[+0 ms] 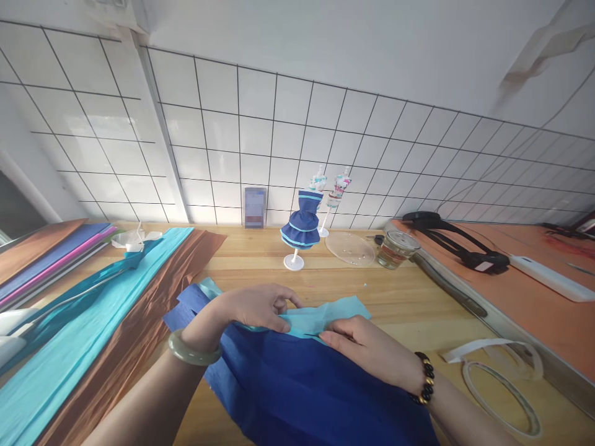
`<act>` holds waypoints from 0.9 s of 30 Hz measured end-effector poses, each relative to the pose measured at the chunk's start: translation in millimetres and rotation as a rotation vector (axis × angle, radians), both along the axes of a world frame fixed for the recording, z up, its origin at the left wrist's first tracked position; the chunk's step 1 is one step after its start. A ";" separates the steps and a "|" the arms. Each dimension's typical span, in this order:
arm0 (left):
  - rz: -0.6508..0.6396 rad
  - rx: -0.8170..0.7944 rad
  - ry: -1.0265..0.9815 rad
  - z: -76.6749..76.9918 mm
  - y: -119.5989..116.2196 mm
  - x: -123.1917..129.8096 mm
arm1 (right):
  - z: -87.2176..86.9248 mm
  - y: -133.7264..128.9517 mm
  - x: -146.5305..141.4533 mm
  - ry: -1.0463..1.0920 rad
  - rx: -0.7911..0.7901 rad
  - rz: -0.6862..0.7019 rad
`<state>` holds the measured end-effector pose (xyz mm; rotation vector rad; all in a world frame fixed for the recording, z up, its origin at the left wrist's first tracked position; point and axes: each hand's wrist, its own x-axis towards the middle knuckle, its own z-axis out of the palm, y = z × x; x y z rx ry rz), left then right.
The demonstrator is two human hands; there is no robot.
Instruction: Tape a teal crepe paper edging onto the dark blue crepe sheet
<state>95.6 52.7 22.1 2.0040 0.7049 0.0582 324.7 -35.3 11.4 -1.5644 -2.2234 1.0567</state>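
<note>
A dark blue crepe paper sheet (288, 378) lies before me, with a light blue crepe paper strip (346, 308) along its far edge. My left hand (258, 308), wearing a pale bangle, is closed on that strip near the middle, its fingers curled and the thumb at the seam. Opposite it, my right hand (365, 347), with a dark bead bracelet, pinches the strip where it meets the blue sheet. A narrow gap separates the hands. Beyond them stands a small mannequin in a blue ruffled dress (302, 220) with light blue bands.
Light blue (83, 334) and brown crepe sheets (134, 328) cover the left side. Behind are a phone-like panel (255, 208), two more small mannequins, a clear round plate (349, 248) and a jar (396, 249). A tape roll (502, 396) lies right, near an orange surface (534, 310).
</note>
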 end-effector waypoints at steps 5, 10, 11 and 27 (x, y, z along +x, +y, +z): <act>-0.006 0.001 -0.003 1.1 0.0 -0.3 | -0.7 -0.6 0.1 0.014 -0.001 -0.008; 0.003 0.007 -0.012 2.5 -0.9 0.4 | -0.6 -1.0 -1.0 0.019 -0.003 -0.018; 0.000 0.007 -0.012 2.5 -1.0 0.6 | -0.9 -0.9 -1.0 0.016 0.000 -0.019; -0.007 0.005 -0.024 -1.9 0.4 -1.1 | -4.8 -2.2 1.0 0.001 0.023 -0.033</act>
